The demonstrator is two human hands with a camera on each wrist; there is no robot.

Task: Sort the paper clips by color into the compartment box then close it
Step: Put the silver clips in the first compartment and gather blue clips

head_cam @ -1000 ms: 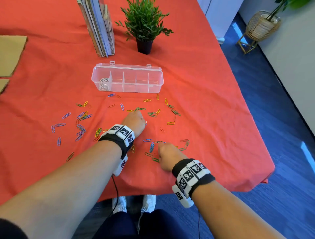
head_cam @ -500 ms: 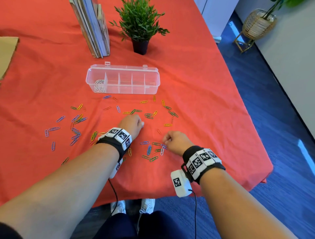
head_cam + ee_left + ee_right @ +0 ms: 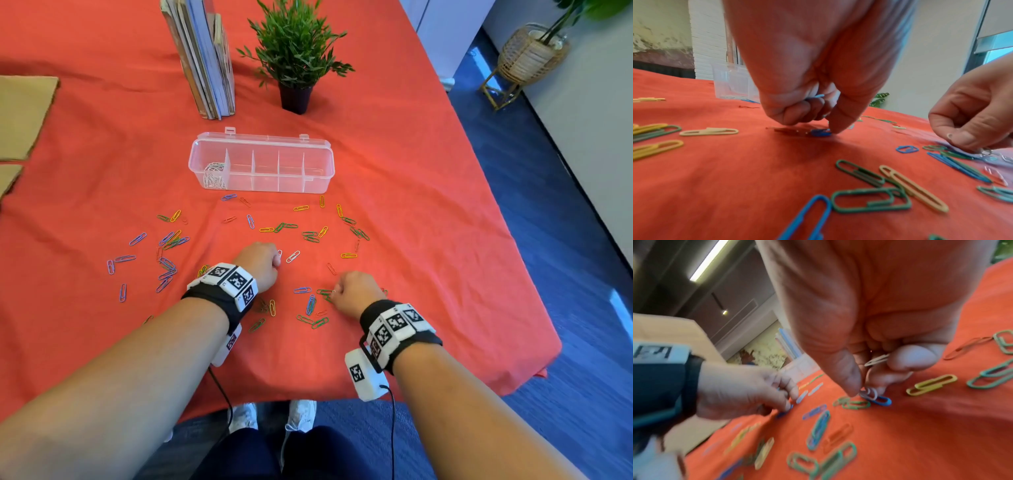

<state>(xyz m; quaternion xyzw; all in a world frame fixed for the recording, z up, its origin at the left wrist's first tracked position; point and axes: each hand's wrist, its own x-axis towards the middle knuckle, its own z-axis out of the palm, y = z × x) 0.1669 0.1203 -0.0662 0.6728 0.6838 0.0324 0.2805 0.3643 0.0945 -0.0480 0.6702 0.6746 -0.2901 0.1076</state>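
item: compartment box (image 3: 262,164). clear plastic, lid swung back, on the far middle of the worktop (image 3: 428,222) under its red cloth. leftmost compartment holds a heap of white paper clips (image 3: 214,174); the other compartments look bare from the head view.

item: loose paper clips (image 3: 310,236). blue, green, yellow, red and white, scattered flat on the cloth between the box and the person, densest to the left and around both hands.

item: left hand (image 3: 260,262). knuckles up, fingers curled under, thumb tip (image 3: 835,128) pressed down beside a blue clip (image 3: 821,132) on the cloth. something pale and blue shows inside the curled fingers, so it seems to hold clips gathered there; how many cannot be told. two white clips (image 3: 293,256) lie just to its right, long axes slanting toward the box.

item: right hand (image 3: 358,291). fingers curled, a white clip (image 3: 877,360) tucked against the palm, thumb and fingertips pinching at a small tangle of pale clips (image 3: 869,393) that touches a blue one (image 3: 882,400).

relation that matters: the box lies straight ahead of both hands, well apart from them, and the white compartment is at its left end. the left hand is nearer that end, and likely the easier one to drop white clips in.

stage, as judged: early; one colour begun, box not yet shut.
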